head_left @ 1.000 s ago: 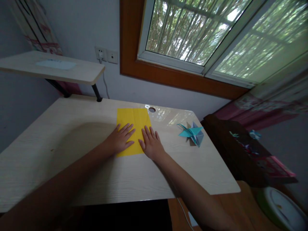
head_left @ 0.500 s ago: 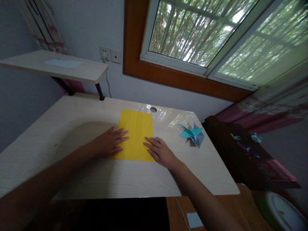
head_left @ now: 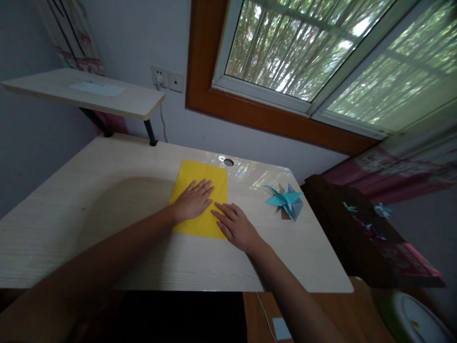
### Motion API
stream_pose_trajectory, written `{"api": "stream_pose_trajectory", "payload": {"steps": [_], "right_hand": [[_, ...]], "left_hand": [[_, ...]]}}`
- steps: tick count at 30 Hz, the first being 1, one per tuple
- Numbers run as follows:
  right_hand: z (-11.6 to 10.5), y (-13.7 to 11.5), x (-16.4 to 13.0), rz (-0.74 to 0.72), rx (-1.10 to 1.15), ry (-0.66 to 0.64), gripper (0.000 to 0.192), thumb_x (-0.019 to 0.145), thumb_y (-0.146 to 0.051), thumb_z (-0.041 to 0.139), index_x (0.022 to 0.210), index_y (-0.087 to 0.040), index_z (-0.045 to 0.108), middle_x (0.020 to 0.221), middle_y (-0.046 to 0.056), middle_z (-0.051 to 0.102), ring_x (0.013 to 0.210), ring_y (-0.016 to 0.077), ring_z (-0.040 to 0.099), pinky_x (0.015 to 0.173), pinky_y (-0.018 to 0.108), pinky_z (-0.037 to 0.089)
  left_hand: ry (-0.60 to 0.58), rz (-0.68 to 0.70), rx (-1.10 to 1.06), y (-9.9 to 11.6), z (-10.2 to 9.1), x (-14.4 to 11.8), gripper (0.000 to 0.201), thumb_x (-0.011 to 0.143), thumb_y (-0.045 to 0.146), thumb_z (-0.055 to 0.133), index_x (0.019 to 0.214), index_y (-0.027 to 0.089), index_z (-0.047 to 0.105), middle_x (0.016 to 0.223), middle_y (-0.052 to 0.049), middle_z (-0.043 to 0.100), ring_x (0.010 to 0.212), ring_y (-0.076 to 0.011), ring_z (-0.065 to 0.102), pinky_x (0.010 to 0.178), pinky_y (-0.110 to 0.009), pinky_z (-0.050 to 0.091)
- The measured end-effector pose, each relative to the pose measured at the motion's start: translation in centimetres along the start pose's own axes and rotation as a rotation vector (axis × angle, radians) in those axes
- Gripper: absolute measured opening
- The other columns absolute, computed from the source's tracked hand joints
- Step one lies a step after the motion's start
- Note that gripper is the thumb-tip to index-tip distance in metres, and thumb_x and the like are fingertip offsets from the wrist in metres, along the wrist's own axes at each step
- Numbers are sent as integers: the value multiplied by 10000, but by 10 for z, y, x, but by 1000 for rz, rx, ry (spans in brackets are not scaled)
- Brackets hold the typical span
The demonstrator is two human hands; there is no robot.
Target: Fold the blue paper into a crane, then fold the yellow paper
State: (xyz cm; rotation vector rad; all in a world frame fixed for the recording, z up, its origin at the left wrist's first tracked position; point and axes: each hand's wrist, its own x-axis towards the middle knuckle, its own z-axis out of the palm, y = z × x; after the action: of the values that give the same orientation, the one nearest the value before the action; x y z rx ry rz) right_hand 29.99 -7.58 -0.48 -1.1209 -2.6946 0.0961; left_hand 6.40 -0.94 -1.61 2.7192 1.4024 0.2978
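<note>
Yellow paper lay flat on bench. Left hand pressed open-palmed on the paper's middle; right hand flat at its near right corner. Risk: uneven pressure could skew the sheet.

left hand flat, fingers spread (palm down), right hand flat beside it, forearms extended

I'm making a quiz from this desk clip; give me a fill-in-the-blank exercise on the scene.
1. Both hands lie flat on a sheet of ____ paper.
2. The left hand rests on the paper, while the ____ hand covers its near right corner.
3. The folded blue paper bird sits on the desk to the ____ of the sheet.

Missing words: yellow; right; right
</note>
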Motion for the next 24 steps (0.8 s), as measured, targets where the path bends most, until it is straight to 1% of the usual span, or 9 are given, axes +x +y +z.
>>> {"api": "stream_pose_trajectory", "payload": {"steps": [5, 8, 13, 16, 18, 20, 22, 24], "right_hand": [[1, 1, 0, -2, -1, 1, 447, 1054, -315, 456, 1494, -274, 521, 1602, 64, 456, 1421, 252, 471, 1218, 521, 345], [3, 3, 0, -17, 2, 12, 458, 1048, -305, 471, 1504, -277, 507, 1600, 69, 459, 1418, 255, 472, 1210, 522, 356], [7, 7, -1, -36, 7, 34, 458, 1045, -310, 483, 1501, -284, 507, 1593, 73, 467, 1406, 262, 484, 1198, 530, 374], [7, 7, -1, -27, 6, 34, 457, 1047, -316, 479, 1502, -288, 505, 1594, 58, 466, 1411, 262, 478, 1202, 520, 377], [6, 6, -1, -24, 8, 39, 456, 1046, -320, 482, 1500, -292, 508, 1590, 51, 472, 1410, 260, 480, 1201, 514, 382], [6, 6, -1, -24, 16, 41, 452, 1044, -319, 486, 1495, -293, 514, 1586, 53, 478, 1405, 259, 487, 1197, 514, 388], [6, 6, -1, -24, 26, 45, 447, 1043, -315, 489, 1488, -291, 521, 1581, 62, 484, 1399, 259, 495, 1191, 520, 392], [6, 6, -1, -21, 36, 50, 442, 1043, -317, 490, 1483, -290, 526, 1578, 69, 488, 1394, 261, 501, 1187, 529, 392]], "left_hand": [[47, -55, 24, -28, 8, 24, 576, 1058, 435, 291, 1570, 194, 398, 1674, -99, 308, 1560, -265, 254, 1272, -493, 130], [68, -130, 49, -45, 10, 35, 569, 1058, 417, 281, 1569, 196, 401, 1681, -94, 292, 1565, -263, 237, 1268, -498, 134], [47, -272, 76, -74, 7, 44, 597, 1055, 423, 256, 1594, 185, 353, 1694, -94, 253, 1578, -290, 182, 1261, -548, 111], [33, -373, 73, -93, 2, 41, 615, 1050, 439, 245, 1606, 189, 328, 1708, -91, 205, 1586, -317, 132, 1248, -601, 112], [41, -417, 81, -106, -2, 34, 620, 1047, 442, 238, 1611, 197, 316, 1715, -86, 175, 1591, -323, 100, 1241, -623, 112], [24, -457, 74, -116, -6, 24, 625, 1046, 449, 228, 1611, 199, 316, 1720, -88, 148, 1590, -340, 89, 1229, -652, 126], [13, -476, 66, -122, -8, 14, 621, 1047, 441, 217, 1612, 203, 315, 1723, -93, 136, 1589, -352, 88, 1222, -665, 141], [51, -475, 72, -124, -10, 5, 602, 1048, 429, 217, 1613, 243, 308, 1725, -82, 135, 1587, -363, 88, 1202, -695, 162]]}}
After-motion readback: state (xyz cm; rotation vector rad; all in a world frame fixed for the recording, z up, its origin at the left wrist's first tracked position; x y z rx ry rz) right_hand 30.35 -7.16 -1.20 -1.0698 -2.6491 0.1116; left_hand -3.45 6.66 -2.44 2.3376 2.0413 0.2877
